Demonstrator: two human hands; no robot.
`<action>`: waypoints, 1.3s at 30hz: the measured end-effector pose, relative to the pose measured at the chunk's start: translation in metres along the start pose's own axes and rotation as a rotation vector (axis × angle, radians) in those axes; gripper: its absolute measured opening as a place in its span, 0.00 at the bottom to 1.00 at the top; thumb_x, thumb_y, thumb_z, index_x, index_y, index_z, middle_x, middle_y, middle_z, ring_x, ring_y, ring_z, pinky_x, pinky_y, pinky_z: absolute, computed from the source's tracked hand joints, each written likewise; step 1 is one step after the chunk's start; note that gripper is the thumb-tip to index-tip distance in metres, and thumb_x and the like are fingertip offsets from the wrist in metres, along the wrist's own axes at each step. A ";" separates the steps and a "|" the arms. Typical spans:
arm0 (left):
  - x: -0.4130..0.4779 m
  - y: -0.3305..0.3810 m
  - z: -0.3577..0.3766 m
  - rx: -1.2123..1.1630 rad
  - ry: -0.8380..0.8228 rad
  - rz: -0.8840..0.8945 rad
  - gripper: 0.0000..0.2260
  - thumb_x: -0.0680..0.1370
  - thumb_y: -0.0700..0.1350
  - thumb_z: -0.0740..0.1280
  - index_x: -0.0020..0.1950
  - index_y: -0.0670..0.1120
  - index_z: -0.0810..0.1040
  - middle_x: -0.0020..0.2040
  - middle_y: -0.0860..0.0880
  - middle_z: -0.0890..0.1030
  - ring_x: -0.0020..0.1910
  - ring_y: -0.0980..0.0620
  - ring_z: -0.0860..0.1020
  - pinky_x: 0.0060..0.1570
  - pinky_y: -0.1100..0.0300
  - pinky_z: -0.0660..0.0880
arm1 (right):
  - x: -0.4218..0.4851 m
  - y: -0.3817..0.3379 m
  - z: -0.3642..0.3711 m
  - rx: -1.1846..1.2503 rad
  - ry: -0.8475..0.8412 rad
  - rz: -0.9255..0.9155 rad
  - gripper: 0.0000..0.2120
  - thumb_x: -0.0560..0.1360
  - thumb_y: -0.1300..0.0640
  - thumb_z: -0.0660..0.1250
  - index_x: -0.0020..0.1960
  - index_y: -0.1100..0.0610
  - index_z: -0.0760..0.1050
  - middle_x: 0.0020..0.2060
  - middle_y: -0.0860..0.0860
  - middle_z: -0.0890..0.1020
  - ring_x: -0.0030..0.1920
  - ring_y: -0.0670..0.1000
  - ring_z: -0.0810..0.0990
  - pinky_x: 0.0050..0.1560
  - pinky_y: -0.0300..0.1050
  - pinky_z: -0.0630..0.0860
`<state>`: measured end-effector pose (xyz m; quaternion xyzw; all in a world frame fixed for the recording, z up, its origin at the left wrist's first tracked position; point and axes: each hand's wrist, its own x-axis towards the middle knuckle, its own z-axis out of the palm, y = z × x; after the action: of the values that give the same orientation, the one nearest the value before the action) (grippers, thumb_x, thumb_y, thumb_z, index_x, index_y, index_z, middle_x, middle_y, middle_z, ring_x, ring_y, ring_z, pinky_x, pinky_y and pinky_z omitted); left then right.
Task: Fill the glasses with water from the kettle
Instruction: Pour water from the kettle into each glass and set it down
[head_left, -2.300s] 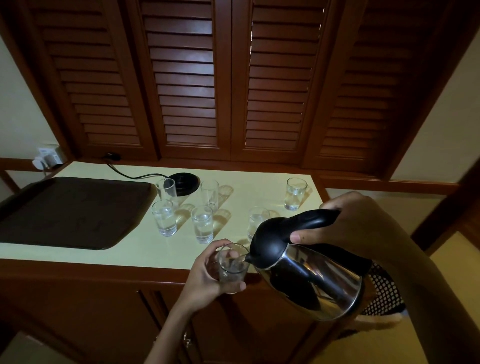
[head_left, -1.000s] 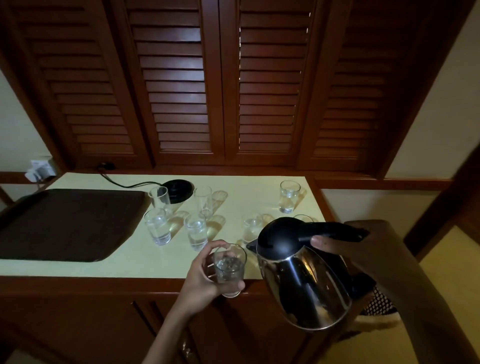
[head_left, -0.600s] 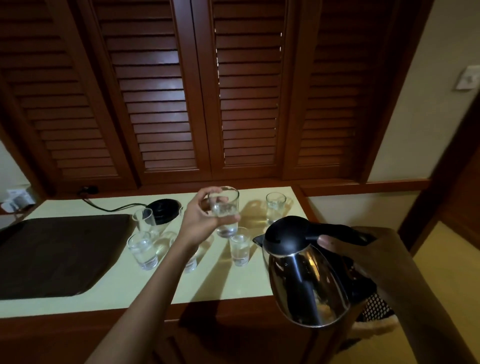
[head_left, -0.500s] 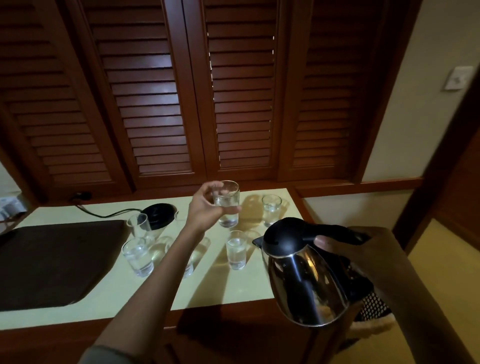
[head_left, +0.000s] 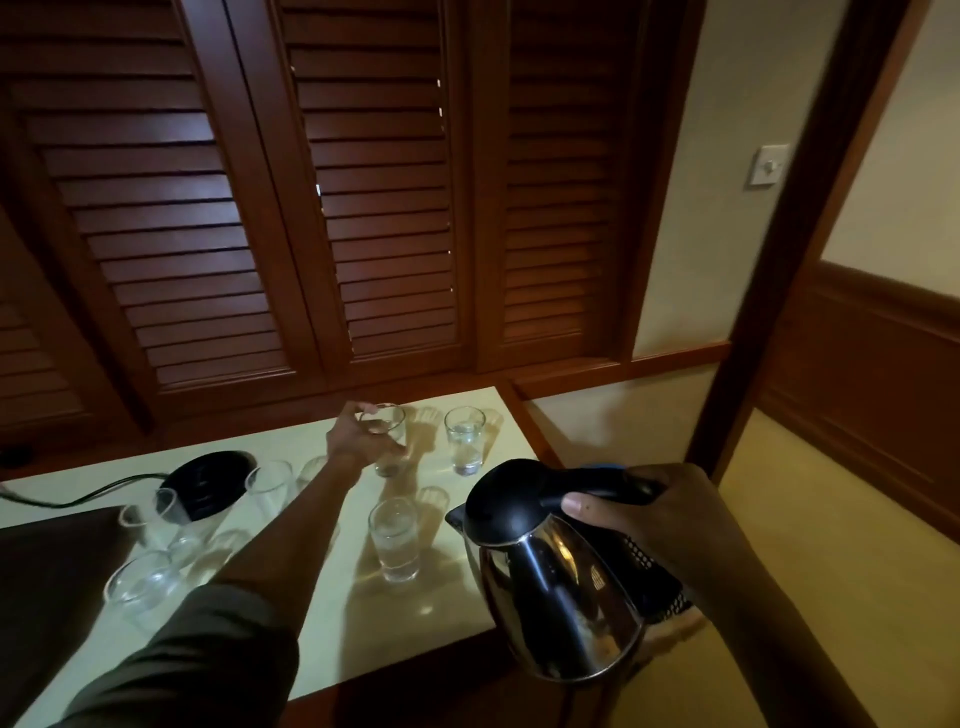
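My left hand (head_left: 358, 441) reaches far across the pale counter (head_left: 332, 639) and grips a filled glass (head_left: 387, 439) near the back edge, its base at or just above the surface. Right of it stands another filled glass (head_left: 465, 439). A third glass with water (head_left: 393, 538) stands mid-counter. Several more glasses (head_left: 143, 584) cluster at the left, partly hidden by my arm. My right hand (head_left: 649, 519) grips the black handle of the steel kettle (head_left: 556, 582), held upright off the counter's right front corner.
The black kettle base (head_left: 210, 480) with its cord sits at the back left. A dark tray (head_left: 47, 597) covers the counter's left end. Louvred wooden doors (head_left: 363, 208) rise behind the counter. Its right edge drops off beside a doorway (head_left: 831, 545).
The kettle stopped pouring and came upright. My left hand carried the filled glass from the counter's front edge up and away to the back, beside the far-right glass.
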<state>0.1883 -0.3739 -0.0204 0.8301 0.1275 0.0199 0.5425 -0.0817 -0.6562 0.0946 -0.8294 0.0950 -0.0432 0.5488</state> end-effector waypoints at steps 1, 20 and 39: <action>0.004 -0.004 0.001 0.004 -0.014 -0.019 0.31 0.57 0.37 0.86 0.53 0.52 0.75 0.53 0.46 0.84 0.55 0.46 0.81 0.55 0.55 0.77 | 0.001 0.001 -0.001 0.000 0.005 -0.001 0.27 0.51 0.32 0.75 0.44 0.47 0.87 0.37 0.49 0.90 0.37 0.51 0.89 0.49 0.58 0.86; -0.012 0.013 -0.011 0.482 -0.250 -0.029 0.62 0.61 0.39 0.85 0.83 0.48 0.46 0.77 0.39 0.69 0.76 0.39 0.69 0.69 0.51 0.71 | 0.008 -0.001 -0.002 -0.032 -0.044 -0.026 0.25 0.53 0.33 0.76 0.43 0.49 0.85 0.36 0.48 0.89 0.36 0.49 0.89 0.48 0.55 0.86; -0.024 -0.040 -0.151 0.477 -0.128 -0.230 0.30 0.64 0.43 0.84 0.61 0.37 0.77 0.56 0.38 0.80 0.60 0.40 0.80 0.43 0.56 0.77 | 0.002 -0.028 0.057 0.027 -0.236 -0.173 0.28 0.56 0.34 0.78 0.44 0.56 0.88 0.38 0.52 0.90 0.41 0.53 0.90 0.54 0.63 0.83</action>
<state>0.1317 -0.2295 0.0082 0.9140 0.1876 -0.1248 0.3374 -0.0670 -0.5944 0.0983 -0.8262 -0.0427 0.0065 0.5617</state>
